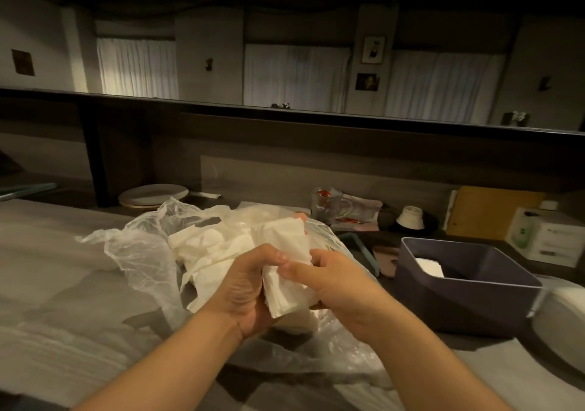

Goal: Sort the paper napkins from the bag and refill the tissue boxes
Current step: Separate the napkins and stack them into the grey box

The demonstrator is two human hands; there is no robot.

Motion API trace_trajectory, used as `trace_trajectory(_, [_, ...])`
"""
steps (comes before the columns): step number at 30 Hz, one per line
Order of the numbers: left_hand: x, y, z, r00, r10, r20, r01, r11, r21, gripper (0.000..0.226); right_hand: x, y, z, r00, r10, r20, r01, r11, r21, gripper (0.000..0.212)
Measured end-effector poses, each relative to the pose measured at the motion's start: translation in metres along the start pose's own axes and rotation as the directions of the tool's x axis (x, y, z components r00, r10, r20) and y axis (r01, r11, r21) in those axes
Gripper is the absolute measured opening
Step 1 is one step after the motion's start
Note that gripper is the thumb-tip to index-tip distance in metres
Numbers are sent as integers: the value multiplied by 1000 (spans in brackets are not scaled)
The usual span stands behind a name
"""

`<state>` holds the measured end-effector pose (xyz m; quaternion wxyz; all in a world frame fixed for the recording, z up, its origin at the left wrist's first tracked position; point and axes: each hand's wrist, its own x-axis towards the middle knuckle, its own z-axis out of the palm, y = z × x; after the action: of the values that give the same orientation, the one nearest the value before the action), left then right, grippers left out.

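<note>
A clear plastic bag [139,249] lies open on the counter with several loose white paper napkins [205,249] inside it. Above the bag, both hands hold a small stack of white napkins [286,287]. My left hand [250,287] grips the stack from the left with curled fingers. My right hand [335,284] holds it from the right, its fingers wrapped behind the paper and one fingertip showing at the stack's top. To the right stands a dark purple tissue box [468,303], open at the top, with a few white napkins [429,266] lying inside.
A stack of pale plates [153,196] sits at the back left. A glass mug [330,206], a small white cup [410,217], a brown box [487,212] and a white carton [544,236] crowd the back right. A white round object [566,312] is at the right edge.
</note>
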<state>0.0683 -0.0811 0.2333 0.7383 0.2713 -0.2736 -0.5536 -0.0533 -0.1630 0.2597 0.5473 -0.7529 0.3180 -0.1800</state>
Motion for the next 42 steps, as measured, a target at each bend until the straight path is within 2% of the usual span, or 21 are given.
trace_trajectory(2, [-3, -3, 8, 999, -22, 39, 19, 996, 88, 73, -8, 5, -9, 1000, -2, 15, 2, 999, 38, 58])
trace_trajectory(4, [-7, -7, 16, 998, -55, 18, 50, 977, 208, 65, -19, 11, -18, 999, -45, 26, 43, 996, 77, 44])
trace_trajectory(6, [-8, -14, 24, 999, -33, -16, 36, 923, 383, 74, -35, 18, -34, 995, -100, 19, 98, 992, 84, 37])
trace_trajectory(8, [-6, -23, 33, 1000, 22, 2, -19, 794, 607, 79, -53, 23, -54, 992, -127, -21, 126, 991, -46, 41])
trace_trajectory(10, [-3, -34, 41, 999, 45, -2, -28, 657, 754, 83, -69, 27, -76, 983, -161, -91, 129, 950, -284, 39])
trace_trajectory(13, [-2, -54, 53, 999, 48, 5, -30, 527, 849, 78, -92, 36, -104, 965, -206, -165, 99, 863, -495, 36])
trace_trajectory(17, [1, -85, 75, 996, -6, 90, -85, 272, 959, 59, -115, 54, -134, 968, -214, -134, 87, 781, -619, 36])
trace_trajectory(18, [2, -92, 80, 995, -6, 98, -93, 235, 968, 52, -119, 60, -138, 968, -210, -136, 79, 772, -630, 38])
trace_trajectory(21, [1, -108, 85, 997, -17, 79, -71, 266, 961, 42, -128, 84, -148, 963, -166, -214, 16, 824, -566, 63])
trace_trajectory(23, [-1, -113, 82, 997, -40, 67, -51, 311, 949, 48, -133, 100, -150, 966, -109, -235, -15, 882, -471, 85])
trace_trajectory(26, [-5, -117, 85, 990, -75, 123, -94, 307, 947, 69, -139, 112, -150, 991, -57, -122, 7, 928, -373, 110])
trace_trajectory(28, [-8, -119, 89, 983, -68, 168, -141, 290, 947, 72, -139, 116, -149, 989, -103, -109, 60, 940, -337, 117])
trace_trajectory(29, [-9, -120, 89, 982, -49, 182, -160, 291, 943, 70, -139, 117, -148, 978, -148, -145, 94, 941, -325, 112])
trace_trajectory(32, [-10, -120, 87, 985, -26, 168, -151, 330, 932, 67, -138, 121, -150, 935, -240, -259, 153, 937, -315, 60])
trace_trajectory(33, [-10, -120, 86, 986, -32, 162, -142, 331, 933, 66, -139, 121, -150, 937, -239, -253, 156, 938, -309, 52])
trace_trajectory(36, [-9, -120, 85, 984, -47, 175, -151, 321, 935, 62, -139, 122, -153, 955, -222, -196, 159, 943, -293, 54])
trace_trajectory(42, [-6, -122, 82, 986, -34, 166, -150, 280, 948, 56, -137, 122, -157, 965, -190, -184, 120, 935, -333, 48])
